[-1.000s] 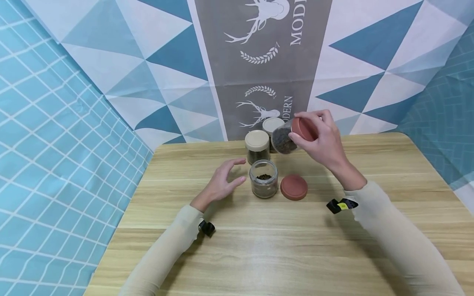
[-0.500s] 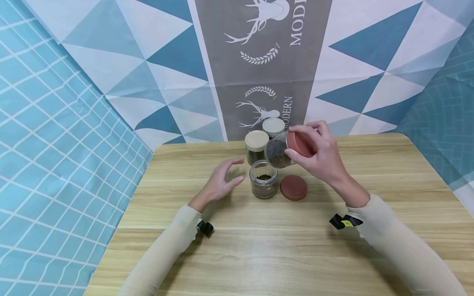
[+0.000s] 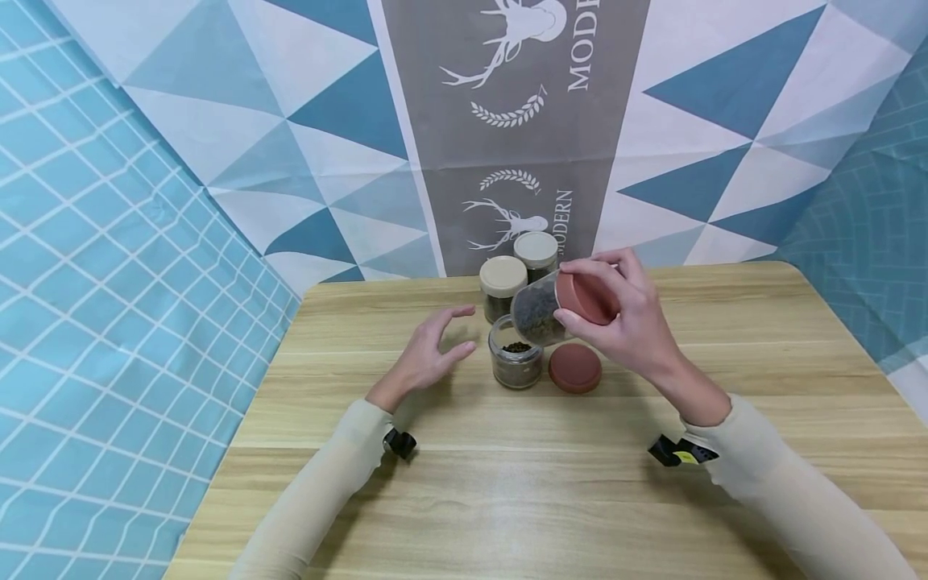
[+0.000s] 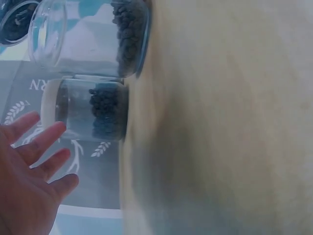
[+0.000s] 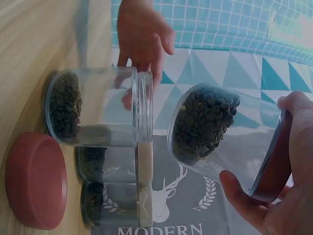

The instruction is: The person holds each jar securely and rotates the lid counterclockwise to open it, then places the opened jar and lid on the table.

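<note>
My right hand (image 3: 636, 318) grips a glass jar (image 5: 210, 129) by its red lid (image 5: 275, 161). The jar is tilted base-down to the left, with dark pellets gathered at its bottom. Just below and left of it stands an open glass jar (image 3: 516, 372), upright, with a shallow layer of dark pellets. A second red lid (image 3: 575, 368) lies on the table at the open jar's right. My left hand (image 3: 429, 348) hovers left of the open jar, fingers spread and touching nothing; the left wrist view shows its fingers (image 4: 46, 142) apart from the jars.
Behind the open jar stand two closed jars with pale lids, a nearer one (image 3: 503, 278) and a farther one (image 3: 536, 250). Both hold dark contents. The wooden table (image 3: 493, 499) meets a patterned cloth backdrop (image 3: 500, 145) at its far edge.
My right hand has brought the red-lidded jar down and leftward, from beside the pale-lidded jars to just over the open jar. My left hand has shifted slightly left.
</note>
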The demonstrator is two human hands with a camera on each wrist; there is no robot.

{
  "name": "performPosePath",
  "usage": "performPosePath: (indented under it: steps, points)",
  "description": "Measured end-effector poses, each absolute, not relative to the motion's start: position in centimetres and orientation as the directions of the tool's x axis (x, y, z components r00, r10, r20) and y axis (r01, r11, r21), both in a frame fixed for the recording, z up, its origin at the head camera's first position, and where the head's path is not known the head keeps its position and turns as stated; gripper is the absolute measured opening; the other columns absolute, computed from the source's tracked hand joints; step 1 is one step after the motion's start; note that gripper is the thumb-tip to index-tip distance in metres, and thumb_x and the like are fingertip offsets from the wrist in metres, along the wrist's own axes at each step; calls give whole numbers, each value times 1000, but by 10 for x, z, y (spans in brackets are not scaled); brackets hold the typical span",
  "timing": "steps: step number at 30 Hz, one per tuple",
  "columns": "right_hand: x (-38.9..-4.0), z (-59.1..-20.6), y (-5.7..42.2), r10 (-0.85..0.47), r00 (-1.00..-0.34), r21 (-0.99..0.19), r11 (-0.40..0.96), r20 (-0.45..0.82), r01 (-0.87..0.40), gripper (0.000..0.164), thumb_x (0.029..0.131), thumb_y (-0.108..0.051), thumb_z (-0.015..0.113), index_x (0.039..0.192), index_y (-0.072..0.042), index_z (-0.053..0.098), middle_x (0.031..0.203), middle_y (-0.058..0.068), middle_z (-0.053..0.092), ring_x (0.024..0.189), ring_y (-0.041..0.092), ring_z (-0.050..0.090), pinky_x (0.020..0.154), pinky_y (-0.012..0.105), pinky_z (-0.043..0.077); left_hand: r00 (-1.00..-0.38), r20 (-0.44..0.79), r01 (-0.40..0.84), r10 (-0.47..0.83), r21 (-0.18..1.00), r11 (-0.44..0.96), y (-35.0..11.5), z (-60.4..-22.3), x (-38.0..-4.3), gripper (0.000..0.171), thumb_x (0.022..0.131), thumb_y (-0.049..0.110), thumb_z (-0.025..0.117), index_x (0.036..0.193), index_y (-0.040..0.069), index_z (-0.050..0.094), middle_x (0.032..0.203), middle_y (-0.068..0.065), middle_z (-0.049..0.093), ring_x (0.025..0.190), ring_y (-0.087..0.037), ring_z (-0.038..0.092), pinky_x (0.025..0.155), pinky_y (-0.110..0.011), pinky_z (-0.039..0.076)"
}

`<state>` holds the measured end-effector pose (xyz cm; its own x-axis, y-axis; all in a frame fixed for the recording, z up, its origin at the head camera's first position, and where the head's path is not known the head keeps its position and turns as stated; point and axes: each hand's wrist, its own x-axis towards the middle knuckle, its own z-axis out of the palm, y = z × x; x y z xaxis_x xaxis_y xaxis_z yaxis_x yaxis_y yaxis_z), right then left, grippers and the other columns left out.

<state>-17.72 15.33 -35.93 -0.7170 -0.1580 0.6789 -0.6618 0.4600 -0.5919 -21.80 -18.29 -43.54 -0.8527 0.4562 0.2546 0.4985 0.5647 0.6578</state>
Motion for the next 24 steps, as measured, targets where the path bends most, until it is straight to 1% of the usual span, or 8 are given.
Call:
performPosePath:
  steps: [5,10,14,17,24]
  points:
    - [-176,-360,152,-162,-719,-602,442,676,-665,55,84,-12,92,136,-17,78,134,23,59,117,15,57,85,25,51,-847,265,511,460,645,569,-182,-415,-220,78,100,42,67,166,4,50,168,-19,59,162,-43,50,139,-66,33]
    - [-176,-362,152,-160,-728,-612,440,667,-657,55,84,-11,92,137,-17,78,134,23,59,117,14,57,86,26,51,-833,311,540,458,638,549,-184,-392,-222,80,98,39,68,167,4,48,169,-18,58,163,-42,48,139,-65,33]
    - [-175,-363,152,-159,-731,-616,439,663,-654,55,84,-11,92,137,-17,78,133,23,59,116,15,57,85,26,51,-810,364,579,460,622,528,-186,-376,-223,86,96,45,66,168,3,46,167,-20,59,161,-43,50,138,-67,34]
    - [-175,-364,152,-158,-729,-617,433,666,-657,55,84,-10,92,136,-16,78,133,23,59,117,15,57,86,24,51,-803,378,592,461,604,534,-187,-367,-222,89,95,51,66,168,5,47,166,-20,60,160,-43,50,136,-68,34]
    - [-176,-366,153,-156,-729,-618,430,667,-658,55,83,-9,93,136,-17,78,133,22,59,118,14,56,87,23,51,-804,358,590,474,574,568,-183,-357,-219,93,92,59,66,169,10,48,167,-17,59,159,-40,50,134,-71,35]
